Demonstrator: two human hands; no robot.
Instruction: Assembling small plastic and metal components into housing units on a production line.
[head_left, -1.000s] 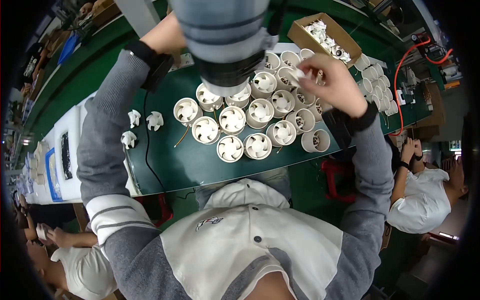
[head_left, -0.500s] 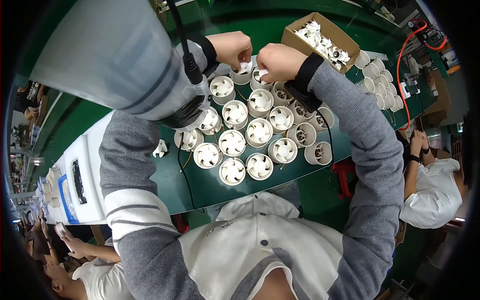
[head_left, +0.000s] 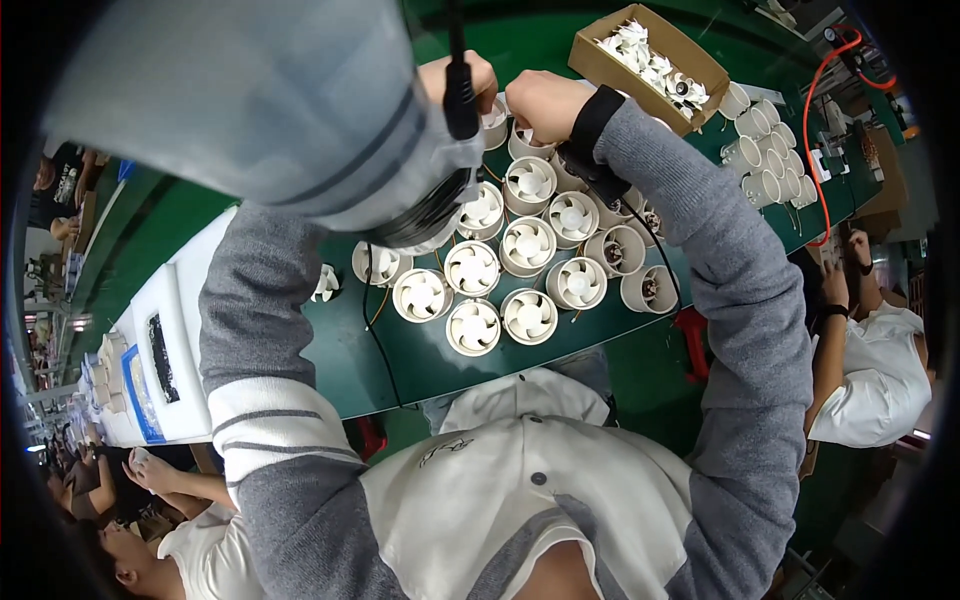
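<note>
One open brown cardboard box [head_left: 605, 70] is standing right of our left hand [head_left: 470, 80] and right hand [head_left: 546, 105]; fingers are curling at two off-white round plastic cups [head_left: 495, 132], their opening and hold we cannot tell. We are apparently seating white bladed plastic fan wheels [head_left: 528, 246], next needing straight alignment; ten nearer cups are plainly showing theirs.

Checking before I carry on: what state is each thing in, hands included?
Left hand: fingers bent at a far housing, grip hidden
Right hand: fingers curled over another far housing, grip hidden
Middle housings: fan wheels inside
Near-right housing: no wheel, dark parts showing
Far-right housings: open, no wheels visible
Cardboard box: open, holding loose white wheels
Loose fan wheel: on bench, outside housings
</note>
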